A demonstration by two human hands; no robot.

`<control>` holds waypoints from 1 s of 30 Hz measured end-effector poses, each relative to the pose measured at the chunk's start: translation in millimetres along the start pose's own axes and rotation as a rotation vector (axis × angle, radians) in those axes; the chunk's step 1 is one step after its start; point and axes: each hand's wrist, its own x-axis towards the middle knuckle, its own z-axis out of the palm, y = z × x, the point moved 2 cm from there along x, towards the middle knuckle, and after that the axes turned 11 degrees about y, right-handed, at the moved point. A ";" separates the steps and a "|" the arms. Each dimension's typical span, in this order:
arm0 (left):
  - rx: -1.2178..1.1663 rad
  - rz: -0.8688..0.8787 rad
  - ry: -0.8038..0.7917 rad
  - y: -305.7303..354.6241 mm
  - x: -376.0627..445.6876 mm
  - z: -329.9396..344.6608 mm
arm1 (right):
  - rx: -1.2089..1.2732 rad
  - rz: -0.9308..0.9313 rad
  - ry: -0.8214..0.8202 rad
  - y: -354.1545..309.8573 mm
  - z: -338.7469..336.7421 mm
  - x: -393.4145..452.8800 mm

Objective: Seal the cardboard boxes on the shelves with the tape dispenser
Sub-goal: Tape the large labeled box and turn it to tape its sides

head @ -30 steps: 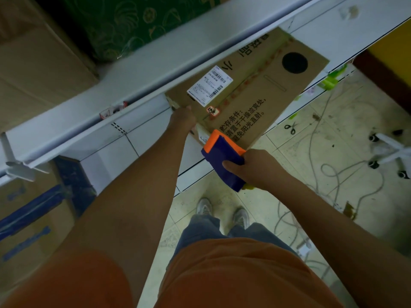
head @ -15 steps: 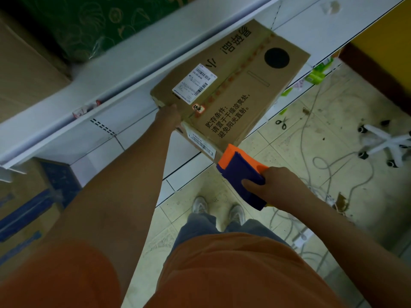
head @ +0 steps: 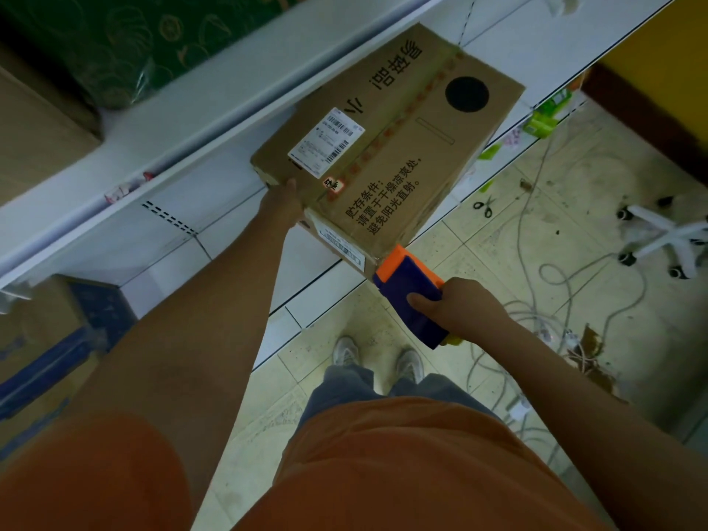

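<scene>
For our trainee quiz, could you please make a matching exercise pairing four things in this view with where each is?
Things:
1. dispenser
2. scissors
3. left hand
4. green box

Places:
A. on the floor tiles
B. on the upper shelf
C. at the carton's near-left corner
D. in the right hand, at the carton's near-right corner

Pairs: 1-D, 2-A, 3-C, 4-B

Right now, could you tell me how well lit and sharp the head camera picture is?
Head view: dim overall, the floor brightest; the print on the cardboard box is readable; straight shelf edges bow from the wide-angle lens; the tape dispenser in the right hand is sharp.
</scene>
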 end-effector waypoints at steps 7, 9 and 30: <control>0.395 0.293 -0.044 -3.6 -68.8 0.4 | 0.014 -0.012 0.033 -1.4 -4.2 4.2; 0.278 0.309 -0.157 -2.9 -96.0 13.5 | 0.009 -0.011 0.026 -0.7 -5.1 5.1; -0.356 -0.118 -0.270 -8.2 -69.7 10.9 | -0.002 -0.047 0.003 -2.4 -9.8 9.9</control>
